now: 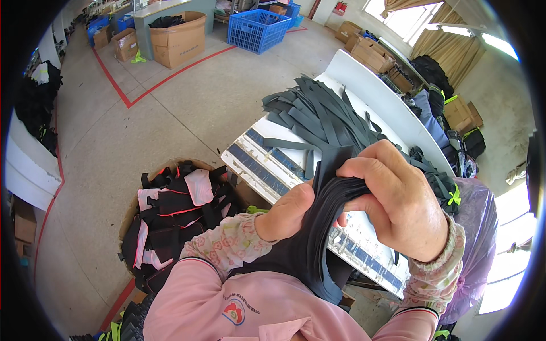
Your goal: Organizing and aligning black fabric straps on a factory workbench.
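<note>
Facing a long white bench (372, 247) with dark blue stripes, I have both arms out over its near edge. A tall white board (398, 122) runs along its far edge. Past the bench's right end is a big see-through purple bag (475, 227). A round brown box (132, 227) sits on the floor by the bench's left corner, full of black and pink pieces (170, 213). A big messy pile of dark gray strips (321, 111) lies on the bench, up at the far left corner and along the board.

The thick bunch of dark strips (319, 224) is in my hands, over the middle of the bench's near edge. It bends at the top and hangs down in front of my pink shirt (193, 295).

My right hand (398, 196) comes in from the right, with its back turned up and its wrist bent. The fingers are curled round the top of the bunch and closed on it. My left hand (287, 213) is lower, on the other side. It is closed on the bunch too, with its thumb lying along the side and pointing up to the right. I can't see most of its fingers, because the bunch hides them. Both wrists have flowery cuffs (227, 241). The smallest thing is a bright green bow (454, 195) near the bench's right end, by the board.
</note>
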A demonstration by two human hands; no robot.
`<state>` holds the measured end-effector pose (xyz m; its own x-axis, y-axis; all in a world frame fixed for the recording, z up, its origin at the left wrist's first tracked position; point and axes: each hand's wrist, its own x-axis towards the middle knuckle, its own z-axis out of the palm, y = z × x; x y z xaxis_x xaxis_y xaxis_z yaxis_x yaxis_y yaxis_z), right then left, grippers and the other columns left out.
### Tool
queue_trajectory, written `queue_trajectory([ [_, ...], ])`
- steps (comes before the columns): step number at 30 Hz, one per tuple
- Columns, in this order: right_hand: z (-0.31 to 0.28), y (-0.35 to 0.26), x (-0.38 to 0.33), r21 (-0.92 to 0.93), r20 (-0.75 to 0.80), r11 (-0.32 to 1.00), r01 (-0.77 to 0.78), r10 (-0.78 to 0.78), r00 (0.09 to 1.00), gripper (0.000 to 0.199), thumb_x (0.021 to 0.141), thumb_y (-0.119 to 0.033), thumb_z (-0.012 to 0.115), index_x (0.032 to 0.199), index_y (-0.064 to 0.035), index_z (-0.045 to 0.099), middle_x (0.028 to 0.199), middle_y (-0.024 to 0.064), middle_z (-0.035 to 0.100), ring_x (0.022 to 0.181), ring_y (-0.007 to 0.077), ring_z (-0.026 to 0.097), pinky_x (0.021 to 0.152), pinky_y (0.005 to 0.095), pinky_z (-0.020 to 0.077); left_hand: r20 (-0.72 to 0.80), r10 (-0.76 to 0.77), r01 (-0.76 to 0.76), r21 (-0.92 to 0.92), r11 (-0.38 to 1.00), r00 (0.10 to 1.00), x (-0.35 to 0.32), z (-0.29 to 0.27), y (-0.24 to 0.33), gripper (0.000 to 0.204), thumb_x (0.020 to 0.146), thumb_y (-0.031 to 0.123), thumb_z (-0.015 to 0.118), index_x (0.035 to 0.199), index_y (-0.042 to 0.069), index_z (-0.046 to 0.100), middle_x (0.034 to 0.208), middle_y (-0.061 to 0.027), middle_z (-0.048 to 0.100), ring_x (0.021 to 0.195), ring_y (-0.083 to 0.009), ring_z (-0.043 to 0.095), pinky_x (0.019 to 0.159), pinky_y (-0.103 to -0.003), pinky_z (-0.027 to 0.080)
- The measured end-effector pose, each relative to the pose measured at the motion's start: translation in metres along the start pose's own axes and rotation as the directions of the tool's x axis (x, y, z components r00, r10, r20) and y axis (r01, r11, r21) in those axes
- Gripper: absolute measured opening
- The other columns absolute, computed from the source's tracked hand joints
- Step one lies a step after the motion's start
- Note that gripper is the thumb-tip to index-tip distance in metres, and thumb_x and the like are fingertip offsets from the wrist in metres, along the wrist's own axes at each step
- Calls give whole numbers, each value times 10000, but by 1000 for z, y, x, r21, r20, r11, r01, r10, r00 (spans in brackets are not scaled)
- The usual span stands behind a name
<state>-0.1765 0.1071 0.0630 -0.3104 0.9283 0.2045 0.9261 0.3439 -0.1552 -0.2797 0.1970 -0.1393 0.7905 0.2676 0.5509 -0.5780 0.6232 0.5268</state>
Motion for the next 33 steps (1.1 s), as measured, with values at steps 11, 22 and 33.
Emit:
queue_trajectory([
  [11,-6,3,-4,38,-23,999,-10,11,1000,377,713,36,753,1048,18,581,1043,178,552,865,338,606,763,357,509,-18,-30,31,59,998,999,0,11,9,682,1028,459,507,1467,-33,336,1149,-87,604,1038,-130,606,920,-277,489],
  [22,1,5,-1,1,-6,998,58,-58,998,497,744,-56,758,1208,51,615,963,158,584,758,315,630,663,349,519,-23,-56,56,16,998,998,-4,5,7,653,1021,472,514,1424,-25,382,1127,-96,624,1047,-134,606,929,-285,487],
  [33,-3,24,0,120,114,977,179,-192,975,502,679,-67,791,1154,-19,635,971,109,558,770,297,639,621,369,528,377,-274,239,137,961,885,16,-10,25,737,921,407,711,1429,-29,404,1285,-114,571,1123,-135,552,985,-305,449],
])
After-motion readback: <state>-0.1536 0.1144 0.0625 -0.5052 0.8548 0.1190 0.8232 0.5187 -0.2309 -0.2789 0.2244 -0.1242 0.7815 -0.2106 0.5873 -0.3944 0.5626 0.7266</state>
